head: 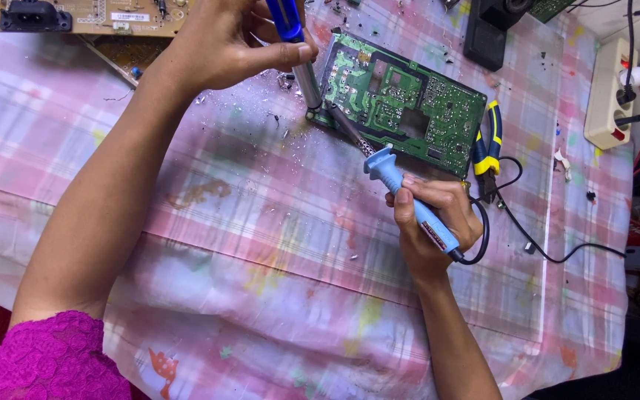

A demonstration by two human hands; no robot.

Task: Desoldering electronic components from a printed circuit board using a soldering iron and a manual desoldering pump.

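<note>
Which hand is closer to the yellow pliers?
The right hand. It holds the light blue soldering iron just below and left of the yellow pliers. The left hand is far off, past the green circuit board, gripping a blue tool.

From my feed the scene is evenly and fairly brightly lit from overhead, with only soft, short shadows under the left hand [224,44] and beneath the green circuit board [398,104] on the pink checked tablecloth [261,244]. I see no harsh glare, just small glints off the solder specks scattered on the cloth. Focus holds sharp at centre, while the far right edge falls dark and the edges bow slightly.
</note>
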